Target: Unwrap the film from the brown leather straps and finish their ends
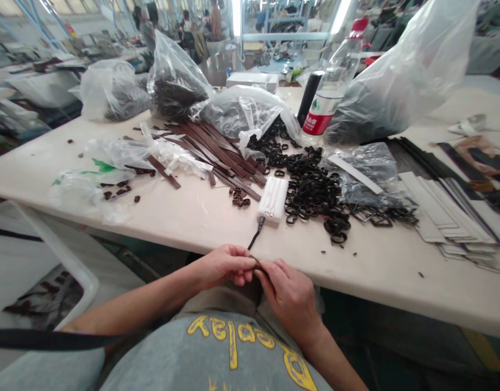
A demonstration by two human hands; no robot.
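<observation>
My left hand (223, 266) and my right hand (288, 288) meet just off the table's front edge, above my lap. Pinched between the fingertips of both is a small dark brown strip (257, 264), mostly covered by the fingers; whether it forms a loop I cannot tell. Just beyond the hands, a white power bank (273, 196) lies on the table with a black cable (256, 236) running down from it behind my fingers. A few small brown loops (240, 197) lie left of the power bank, and a heap of black loops (315, 190) spreads to its right.
Long brown strips (209, 149) lie behind the power bank on the white table (185, 217). Plastic bags (176, 81) line the back, beside a red-capped bottle (321, 108). Pale flat strips (445, 212) are stacked at right. A white bin (91, 277) stands below, at left.
</observation>
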